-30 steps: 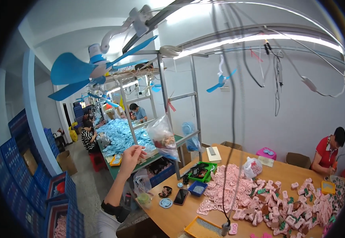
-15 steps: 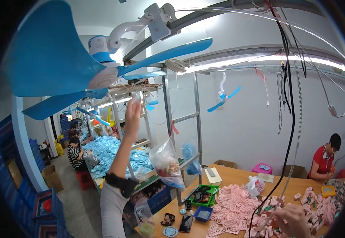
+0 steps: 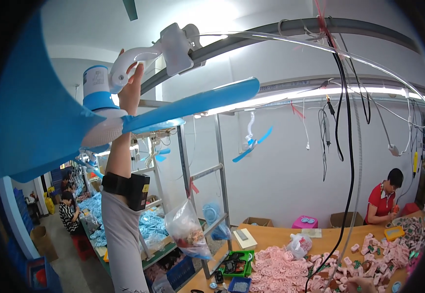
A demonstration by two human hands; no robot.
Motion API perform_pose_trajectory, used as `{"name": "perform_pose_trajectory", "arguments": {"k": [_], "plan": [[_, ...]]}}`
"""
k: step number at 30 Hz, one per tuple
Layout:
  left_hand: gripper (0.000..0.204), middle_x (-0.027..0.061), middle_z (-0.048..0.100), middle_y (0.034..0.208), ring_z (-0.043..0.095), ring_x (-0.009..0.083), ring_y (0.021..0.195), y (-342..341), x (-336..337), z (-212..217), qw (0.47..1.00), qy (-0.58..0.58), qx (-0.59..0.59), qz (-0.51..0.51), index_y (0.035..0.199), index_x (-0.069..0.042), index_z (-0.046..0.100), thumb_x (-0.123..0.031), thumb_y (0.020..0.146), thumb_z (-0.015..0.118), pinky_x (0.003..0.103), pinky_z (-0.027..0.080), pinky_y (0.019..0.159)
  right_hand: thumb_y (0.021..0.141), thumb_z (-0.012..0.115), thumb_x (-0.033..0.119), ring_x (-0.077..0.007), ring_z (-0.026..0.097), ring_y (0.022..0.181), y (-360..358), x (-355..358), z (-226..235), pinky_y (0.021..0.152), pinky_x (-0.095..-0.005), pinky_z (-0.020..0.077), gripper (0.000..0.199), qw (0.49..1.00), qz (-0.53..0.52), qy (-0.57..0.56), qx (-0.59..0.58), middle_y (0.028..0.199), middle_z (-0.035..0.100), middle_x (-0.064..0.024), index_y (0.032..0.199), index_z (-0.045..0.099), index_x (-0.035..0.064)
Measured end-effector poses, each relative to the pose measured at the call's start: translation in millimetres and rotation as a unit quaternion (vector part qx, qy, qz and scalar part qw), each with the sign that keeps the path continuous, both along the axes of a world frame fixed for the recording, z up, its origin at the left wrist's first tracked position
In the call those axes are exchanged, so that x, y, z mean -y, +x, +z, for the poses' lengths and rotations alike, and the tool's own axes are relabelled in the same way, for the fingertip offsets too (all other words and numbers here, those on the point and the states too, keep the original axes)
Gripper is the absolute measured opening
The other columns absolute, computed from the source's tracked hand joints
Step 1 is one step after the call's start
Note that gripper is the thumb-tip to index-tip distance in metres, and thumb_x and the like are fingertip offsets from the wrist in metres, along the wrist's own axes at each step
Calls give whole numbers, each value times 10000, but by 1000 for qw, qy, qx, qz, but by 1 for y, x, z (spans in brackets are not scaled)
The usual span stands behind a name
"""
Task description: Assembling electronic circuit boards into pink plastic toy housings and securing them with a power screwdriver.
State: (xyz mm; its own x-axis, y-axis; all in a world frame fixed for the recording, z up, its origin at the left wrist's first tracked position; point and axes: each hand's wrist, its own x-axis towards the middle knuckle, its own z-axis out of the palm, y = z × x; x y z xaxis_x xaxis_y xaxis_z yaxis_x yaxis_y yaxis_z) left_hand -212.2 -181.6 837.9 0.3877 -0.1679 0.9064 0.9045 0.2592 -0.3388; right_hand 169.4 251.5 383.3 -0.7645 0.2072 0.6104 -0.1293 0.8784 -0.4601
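My left hand (image 3: 131, 93) is raised to a clip-on fan with blue blades (image 3: 198, 104). Its fingers curl round the fan's white curved neck (image 3: 144, 52), just beside the blue-and-white motor housing (image 3: 95, 80). The blades hide part of the hand and wrist. A white clamp (image 3: 177, 49) fixes the fan to a metal rail (image 3: 251, 38). Low at the bottom edge, my right hand (image 3: 361, 284) shows only in part, near pale pink plastic parts (image 3: 281, 268) heaped on the table; its fingers cannot be made out.
Black cables (image 3: 351, 146) and a coiled cord (image 3: 360, 161) hang over the wooden table (image 3: 271, 234). A green tray (image 3: 248, 266) and a white plastic bag (image 3: 299, 245) stand there. A person in red (image 3: 382, 201) works at the far right. A filled clear bag (image 3: 185, 227) hangs from the metal frame.
My left hand has risen from below the fan to its neck and closed round it. The view has tilted up and shifted right; my right hand sits lower in the picture.
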Motion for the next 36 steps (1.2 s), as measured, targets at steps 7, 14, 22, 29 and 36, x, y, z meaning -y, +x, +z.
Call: {"name": "perform_pose_trajectory", "arguments": {"k": [7, 14, 22, 29, 36], "plan": [[536, 126, 480, 1331, 488, 274, 1207, 36, -17, 5, 995, -52, -89, 2, 1324, -144, 413, -375, 876, 594, 449, 415, 994, 898, 553, 96, -167, 535, 583, -3, 16, -19, 556, -301, 419, 120, 989, -45, -121, 69, 661, 573, -119, 929, 600, -9], [288, 109, 650, 1063, 616, 233, 984, 34, -28, 6, 991, 19, -124, -45, 1113, -92, 578, -242, 871, 622, 379, 473, 924, 903, 556, 207, -153, 606, 577, 1, 30, -29, 543, -295, 457, 173, 976, -76, -150, 136, 708, 634, -82, 917, 620, 47], [256, 89, 670, 930, 621, 193, 809, 29, -21, 18, 979, 107, -166, 58, 1041, -50, 623, -230, 859, 627, 319, 493, 756, 909, 539, 162, -145, 578, 563, -12, 5, -45, 534, -287, 448, 165, 972, -83, -189, 114, 684, 621, -76, 970, 622, 33], [343, 48, 667, 843, 595, 122, 671, 14, -13, 15, 950, 169, -216, 149, 973, -13, 650, -341, 881, 606, 251, 476, 607, 912, 534, 149, -136, 563, 565, -23, -9, -65, 529, -281, 441, 163, 970, -63, -209, 110, 684, 611, -72, 974, 620, 26], [345, 56, 663, 861, 596, 132, 694, 23, -8, 11, 941, 181, -201, 203, 991, -8, 637, -334, 885, 601, 260, 479, 623, 914, 530, 137, -127, 547, 568, -33, -20, -85, 524, -275, 434, 161, 966, -46, -232, 104, 684, 600, -68, 979, 619, 19]]}}
